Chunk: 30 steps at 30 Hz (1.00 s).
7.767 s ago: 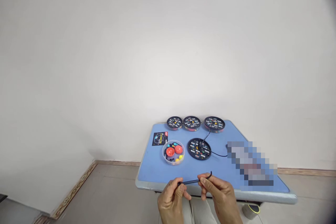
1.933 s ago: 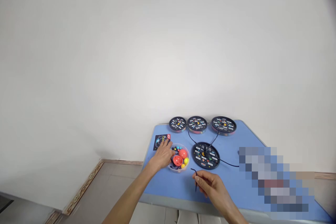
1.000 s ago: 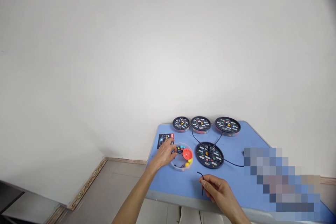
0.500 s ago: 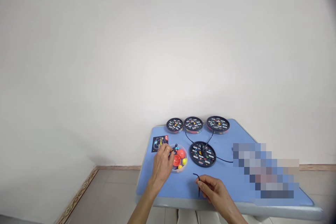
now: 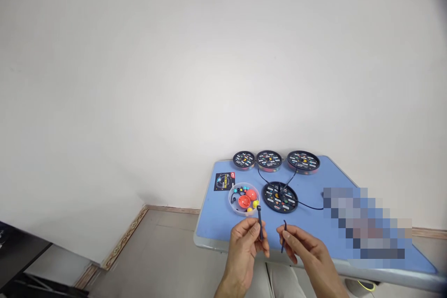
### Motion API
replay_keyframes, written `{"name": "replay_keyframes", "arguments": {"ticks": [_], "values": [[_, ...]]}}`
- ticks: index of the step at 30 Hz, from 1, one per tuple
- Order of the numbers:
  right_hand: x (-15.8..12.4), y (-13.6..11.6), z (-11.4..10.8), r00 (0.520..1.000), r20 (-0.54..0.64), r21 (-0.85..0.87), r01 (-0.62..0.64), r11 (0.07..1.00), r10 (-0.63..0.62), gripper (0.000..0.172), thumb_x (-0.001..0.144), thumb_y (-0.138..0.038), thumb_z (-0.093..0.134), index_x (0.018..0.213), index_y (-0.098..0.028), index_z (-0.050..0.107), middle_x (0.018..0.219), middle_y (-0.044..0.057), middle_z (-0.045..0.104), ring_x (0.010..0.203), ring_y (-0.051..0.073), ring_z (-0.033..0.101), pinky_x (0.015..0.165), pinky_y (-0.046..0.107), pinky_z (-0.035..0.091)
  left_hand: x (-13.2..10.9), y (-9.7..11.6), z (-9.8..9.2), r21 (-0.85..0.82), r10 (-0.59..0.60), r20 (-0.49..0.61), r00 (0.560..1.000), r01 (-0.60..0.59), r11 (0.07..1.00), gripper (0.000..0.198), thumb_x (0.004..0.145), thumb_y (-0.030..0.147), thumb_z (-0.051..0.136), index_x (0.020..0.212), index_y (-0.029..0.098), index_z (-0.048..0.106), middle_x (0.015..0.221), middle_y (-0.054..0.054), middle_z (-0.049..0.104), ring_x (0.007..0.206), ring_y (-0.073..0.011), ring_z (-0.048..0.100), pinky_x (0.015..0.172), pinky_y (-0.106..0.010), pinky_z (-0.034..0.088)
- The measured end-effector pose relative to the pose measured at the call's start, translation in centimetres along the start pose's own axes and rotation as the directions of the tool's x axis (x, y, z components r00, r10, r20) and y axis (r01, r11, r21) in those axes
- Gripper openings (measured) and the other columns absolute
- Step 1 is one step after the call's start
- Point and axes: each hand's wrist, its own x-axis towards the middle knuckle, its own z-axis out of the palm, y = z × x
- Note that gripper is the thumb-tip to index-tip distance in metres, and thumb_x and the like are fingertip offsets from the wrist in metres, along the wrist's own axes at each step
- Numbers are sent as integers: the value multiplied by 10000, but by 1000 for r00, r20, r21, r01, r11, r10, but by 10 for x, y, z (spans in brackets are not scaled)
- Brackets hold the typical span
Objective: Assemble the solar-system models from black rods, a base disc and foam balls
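Near the table's front edge, my left hand (image 5: 246, 242) pinches a dark rod with a knob at its top (image 5: 260, 221). Beside it, my right hand (image 5: 303, 242) grips a thin dark rod with a bent tip (image 5: 283, 240). The two rods are apart. Just beyond my left hand stands a clear round tub (image 5: 232, 205) holding a red ball (image 5: 251, 194), a red half shell (image 5: 244, 202), yellow balls and small dark and blue pieces. To its right lies a black printed disc base (image 5: 272, 205) with thin curved arms reaching outward from its middle.
Three round black-lidded tubs (image 5: 244, 160) line the back of the blue table (image 5: 223, 223) by the wall. A black printed card (image 5: 223, 181) lies at the left. A blurred patch (image 5: 366, 228) covers the table's right part.
My left hand has come out of the clear tub toward me, now holding the knobbed rod. My right hand still grips its thin rod. The view has shifted left.
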Motion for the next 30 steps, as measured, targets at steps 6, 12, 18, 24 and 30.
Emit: {"name": "replay_keyframes", "arguments": {"ticks": [6, 12, 18, 24, 30], "values": [[-8, -5, -3, 999, -37, 59, 38, 998, -35, 438, 632, -599, 751, 786, -191, 788, 613, 12, 589, 508, 137, 445, 517, 289, 391, -19, -9, -9, 366, 165, -51, 985, -135, 921, 329, 744, 454, 735, 729, 125, 742, 583, 17, 505, 461, -81, 459, 443, -205, 386], [-17, 2, -3, 998, 61, 24, 1, 1000, -3, 451, 622, -600, 753, 793, -187, 811, 544, 5, 567, 497, 141, 430, 516, 296, 382, -29, -29, -22, 519, 327, -11, 945, -274, 810, 204, 788, 339, 669, 730, 164, 757, 644, 27, 494, 422, -42, 386, 398, -173, 322], [-26, 20, 1, 997, 53, 52, 61, 997, -64, 382, 687, -565, 735, 793, -204, 803, 506, -24, 505, 477, 119, 388, 468, 251, 334, -31, -54, -36, 509, 401, 17, 916, -354, 785, 195, 777, 338, 699, 702, 173, 770, 621, 22, 528, 368, -18, 325, 340, -154, 235], [-43, 11, 7, 998, -25, 110, 68, 992, -66, 336, 676, -526, 769, 754, -199, 771, 524, -24, 540, 486, 119, 416, 478, 242, 361, -42, -49, -24, 280, 315, -112, 942, -275, 920, 324, 740, 475, 762, 798, 157, 755, 573, 24, 557, 425, -82, 514, 433, -190, 436], [-49, 15, 1, 1000, 9, 124, -24, 992, 23, 357, 640, -536, 787, 769, -203, 775, 529, -2, 596, 512, 158, 504, 533, 270, 455, -57, -35, -15, 217, 252, -67, 965, -233, 948, 319, 733, 425, 801, 891, 157, 733, 663, -20, 675, 569, -162, 664, 612, -268, 532]]}}
